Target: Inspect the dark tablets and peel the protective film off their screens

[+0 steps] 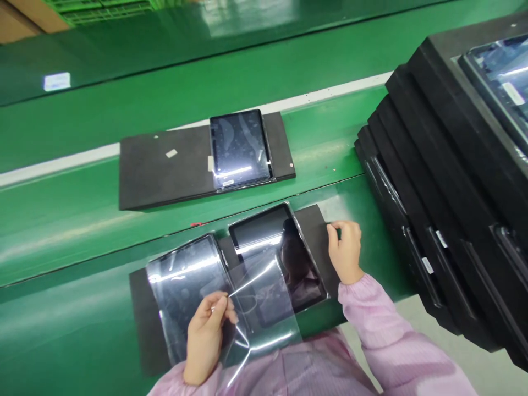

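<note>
My left hand (209,335) is closed on the edge of a clear plastic film (268,313), which hangs over the lower part of a dark tablet (303,264). A second tablet (181,280), its face covered in film, lies to the left, partly behind my left hand. Both tablets rest on a black foam tray (142,324). My right hand (346,250) is at the tray's right end, thumb and index finger curled toward each other with a small gap between them. I see nothing held in it.
Behind, another black tray (165,170) bears one tablet (240,147) on the green surface (82,220). A tall stack of black trays (437,148) with tablets stands at the right. A green crate (107,12) is at the top left.
</note>
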`<state>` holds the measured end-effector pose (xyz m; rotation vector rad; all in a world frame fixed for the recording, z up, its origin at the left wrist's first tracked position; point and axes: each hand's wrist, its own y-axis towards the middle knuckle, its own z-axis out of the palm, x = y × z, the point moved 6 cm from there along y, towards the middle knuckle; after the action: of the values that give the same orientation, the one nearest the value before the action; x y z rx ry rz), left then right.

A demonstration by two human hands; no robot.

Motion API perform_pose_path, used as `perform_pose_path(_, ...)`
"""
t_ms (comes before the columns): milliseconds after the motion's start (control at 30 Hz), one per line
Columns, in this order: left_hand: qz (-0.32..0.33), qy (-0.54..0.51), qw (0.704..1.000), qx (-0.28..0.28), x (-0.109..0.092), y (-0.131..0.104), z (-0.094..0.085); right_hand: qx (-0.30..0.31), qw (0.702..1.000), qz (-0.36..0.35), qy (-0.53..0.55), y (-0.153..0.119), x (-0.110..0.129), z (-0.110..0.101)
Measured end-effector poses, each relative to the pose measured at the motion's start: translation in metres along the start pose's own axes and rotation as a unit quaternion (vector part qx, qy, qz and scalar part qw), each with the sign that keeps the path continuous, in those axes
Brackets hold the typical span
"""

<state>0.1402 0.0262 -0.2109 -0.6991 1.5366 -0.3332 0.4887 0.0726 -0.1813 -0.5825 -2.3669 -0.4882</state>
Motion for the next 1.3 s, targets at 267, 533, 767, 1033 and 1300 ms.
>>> perform_pose_path(267,0.05,-0.091,0.994,-0.037,-0.014,-0.001,0.029,0.352,0.866,0.157,0.318,-0.097,0.045,0.024)
perform_pose_path(533,0.189,0.174,0.966,-0.008,-0.057,0.044,0.075,0.267,0.92,0.155,0.242,-0.055,0.021,0.03)
perform_pose_path(767,0.303,0.322,0.897,0.005,-0.067,0.063,0.093,0.244,0.944,0.091,0.2,-0.036,0.022,0.034)
perform_pose_path(1033,0.299,0.337,0.892,-0.006,-0.068,0.063,0.09,0.24,0.954,0.066,0.167,-0.033,0.023,0.038)
perform_pose_path(1300,0.281,0.342,0.897,-0.013,-0.071,0.066,0.089,0.231,0.964,0.039,0.129,-0.028,0.028,0.039)
